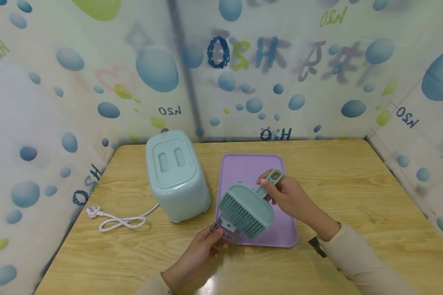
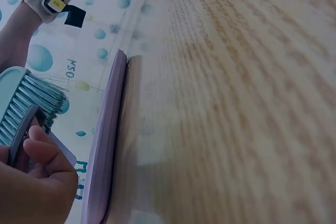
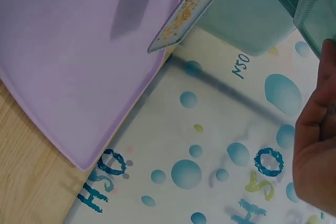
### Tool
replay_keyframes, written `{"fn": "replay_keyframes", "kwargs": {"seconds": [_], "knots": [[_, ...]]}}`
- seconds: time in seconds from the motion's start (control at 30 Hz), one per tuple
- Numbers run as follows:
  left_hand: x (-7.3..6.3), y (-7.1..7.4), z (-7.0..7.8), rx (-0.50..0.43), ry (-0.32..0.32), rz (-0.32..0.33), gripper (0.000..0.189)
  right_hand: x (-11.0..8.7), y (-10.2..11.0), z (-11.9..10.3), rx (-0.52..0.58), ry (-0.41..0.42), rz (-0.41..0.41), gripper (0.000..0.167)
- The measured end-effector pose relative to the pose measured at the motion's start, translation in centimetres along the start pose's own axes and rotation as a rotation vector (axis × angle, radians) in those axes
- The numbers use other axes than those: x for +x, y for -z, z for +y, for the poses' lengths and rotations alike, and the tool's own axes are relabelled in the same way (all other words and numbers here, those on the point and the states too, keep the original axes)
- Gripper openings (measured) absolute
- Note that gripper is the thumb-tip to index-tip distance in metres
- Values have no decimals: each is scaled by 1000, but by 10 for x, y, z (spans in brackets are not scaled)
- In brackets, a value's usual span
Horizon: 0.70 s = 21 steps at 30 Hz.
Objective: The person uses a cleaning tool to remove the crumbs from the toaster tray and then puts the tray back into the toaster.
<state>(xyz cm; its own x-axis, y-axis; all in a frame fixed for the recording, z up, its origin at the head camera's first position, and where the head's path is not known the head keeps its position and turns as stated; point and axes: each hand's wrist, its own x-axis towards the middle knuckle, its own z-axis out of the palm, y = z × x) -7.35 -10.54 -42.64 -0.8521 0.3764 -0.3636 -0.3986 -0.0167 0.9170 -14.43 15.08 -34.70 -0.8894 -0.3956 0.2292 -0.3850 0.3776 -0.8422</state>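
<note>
My right hand (image 1: 286, 194) grips the looped handle of a mint-green brush (image 1: 249, 205), its bristles pointing down toward my left hand. In my left hand (image 1: 201, 248) I pinch the near end of a small grey crumb tray (image 1: 227, 225). The brush overlaps the rest of that tray in the head view. Golden-brown crumbs lie along the crumb tray (image 3: 191, 11) in the right wrist view, where it appears tilted. Both are over the left front part of a purple tray (image 1: 249, 166). In the left wrist view, the bristles of the brush (image 2: 31, 100) hang close to the left fingers.
A light blue toaster (image 1: 173, 164) with a lid over its top stands left of the purple tray. Its white cord (image 1: 123, 222) lies looped on the wooden table (image 1: 339, 172), ending in a plug (image 1: 93, 211). Patterned curtains (image 1: 251, 90) surround the table at the back and sides.
</note>
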Motion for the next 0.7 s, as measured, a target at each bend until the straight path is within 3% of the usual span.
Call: {"fn": "replay_keyframes", "kwargs": {"seconds": [0.33,0.7], "knots": [[4,-2,0,-38,-5,-26,22,2,-11,-2,-6,-32,-43,14],[6,3,-2,20,-67,-29,28,3,-22,8,-58,-65,-82,28]]}}
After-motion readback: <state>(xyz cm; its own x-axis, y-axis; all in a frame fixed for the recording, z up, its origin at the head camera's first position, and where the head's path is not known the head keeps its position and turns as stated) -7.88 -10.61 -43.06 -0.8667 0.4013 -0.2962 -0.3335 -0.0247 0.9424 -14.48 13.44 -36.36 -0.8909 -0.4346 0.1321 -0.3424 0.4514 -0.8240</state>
